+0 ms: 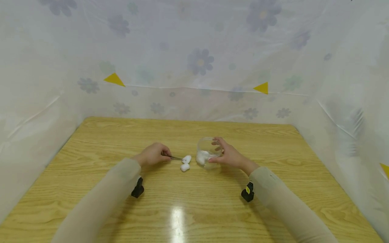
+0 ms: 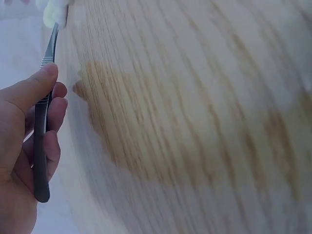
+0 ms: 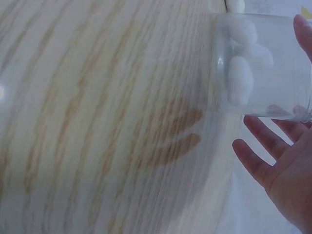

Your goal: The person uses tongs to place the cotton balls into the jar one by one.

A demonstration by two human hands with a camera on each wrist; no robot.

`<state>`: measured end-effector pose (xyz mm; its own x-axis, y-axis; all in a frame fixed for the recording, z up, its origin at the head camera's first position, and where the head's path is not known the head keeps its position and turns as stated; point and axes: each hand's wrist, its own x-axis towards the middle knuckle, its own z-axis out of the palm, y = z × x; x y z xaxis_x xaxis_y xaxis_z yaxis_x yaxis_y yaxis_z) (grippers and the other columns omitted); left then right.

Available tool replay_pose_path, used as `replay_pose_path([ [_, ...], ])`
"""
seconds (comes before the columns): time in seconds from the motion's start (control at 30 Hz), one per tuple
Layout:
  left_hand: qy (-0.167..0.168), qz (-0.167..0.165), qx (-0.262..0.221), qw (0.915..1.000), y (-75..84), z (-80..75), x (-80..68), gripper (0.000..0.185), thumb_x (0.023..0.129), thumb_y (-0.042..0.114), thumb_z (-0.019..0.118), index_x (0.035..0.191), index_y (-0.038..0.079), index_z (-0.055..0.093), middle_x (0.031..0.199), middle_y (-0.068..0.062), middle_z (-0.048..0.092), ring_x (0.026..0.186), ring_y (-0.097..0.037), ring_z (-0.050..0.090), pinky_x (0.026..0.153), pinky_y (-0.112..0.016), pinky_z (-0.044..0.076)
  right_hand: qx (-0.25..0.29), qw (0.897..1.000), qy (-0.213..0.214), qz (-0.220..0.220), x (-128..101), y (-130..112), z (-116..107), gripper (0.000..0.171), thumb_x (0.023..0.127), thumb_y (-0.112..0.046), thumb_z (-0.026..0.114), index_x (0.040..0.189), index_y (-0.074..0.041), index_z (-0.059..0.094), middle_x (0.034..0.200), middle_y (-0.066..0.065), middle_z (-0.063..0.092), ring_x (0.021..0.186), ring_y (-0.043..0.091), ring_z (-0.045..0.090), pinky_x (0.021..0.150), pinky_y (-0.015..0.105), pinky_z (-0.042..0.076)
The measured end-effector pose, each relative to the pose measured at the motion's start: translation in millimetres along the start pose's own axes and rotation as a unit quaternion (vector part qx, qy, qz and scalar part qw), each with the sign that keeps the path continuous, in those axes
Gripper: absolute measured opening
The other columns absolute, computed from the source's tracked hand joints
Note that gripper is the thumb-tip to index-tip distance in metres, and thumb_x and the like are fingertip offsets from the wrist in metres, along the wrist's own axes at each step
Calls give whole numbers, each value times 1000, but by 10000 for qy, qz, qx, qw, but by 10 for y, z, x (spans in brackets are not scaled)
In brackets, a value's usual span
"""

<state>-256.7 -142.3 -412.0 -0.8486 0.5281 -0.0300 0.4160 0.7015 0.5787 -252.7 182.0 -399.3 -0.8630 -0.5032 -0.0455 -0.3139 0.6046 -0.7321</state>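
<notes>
My left hand (image 1: 154, 154) pinches metal tweezers (image 2: 41, 161) between thumb and fingers, handle end toward the palm. The tweezers' tips reach a white cotton ball (image 1: 187, 158) on the table; whether they clamp it is too small to tell. Just in front of it lies another cotton ball (image 1: 184, 167). To the right stands a clear open jar (image 1: 204, 143), with several cotton balls (image 3: 240, 80) at its bottom. My right hand (image 1: 230, 156) holds this jar near its rim, thumb on the near side and fingers on the far side.
The wood-grain table (image 1: 182, 195) spreads around both hands. Pale flowered sheeting (image 1: 182, 104) hangs behind it and along both sides, with yellow triangles (image 1: 114, 79) stuck on. Black wrist devices (image 1: 138, 188) sit under both sleeves.
</notes>
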Motion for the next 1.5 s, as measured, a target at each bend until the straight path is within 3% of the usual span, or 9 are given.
replay_pose_path([
  [0.47,211,-306,-269,9989,-17,-57,-43,10,87,19,67,92,12,72,82,2,66,73,-9,57,69,-29,47,-3,10000,7,15,-6,-5,2,92,80,-41,72,148,-11,18,146,16,36,125,36,45,99,53,39],
  [1.13,521,-101,-306,9981,-4,-140,-82,12,88,17,65,94,8,71,84,-4,69,70,-9,58,66,-27,47,16,10000,39,-26,-11,-10,-5,91,80,-39,73,147,-10,19,145,16,37,123,36,46,97,52,40],
  [1.5,536,-25,-459,9975,28,-202,-122,15,90,16,63,98,5,69,88,-11,68,73,-19,61,63,-27,47,-12,10000,24,-25,-1,12,-2,90,80,-38,73,147,-10,19,145,16,37,124,36,46,97,51,40],
])
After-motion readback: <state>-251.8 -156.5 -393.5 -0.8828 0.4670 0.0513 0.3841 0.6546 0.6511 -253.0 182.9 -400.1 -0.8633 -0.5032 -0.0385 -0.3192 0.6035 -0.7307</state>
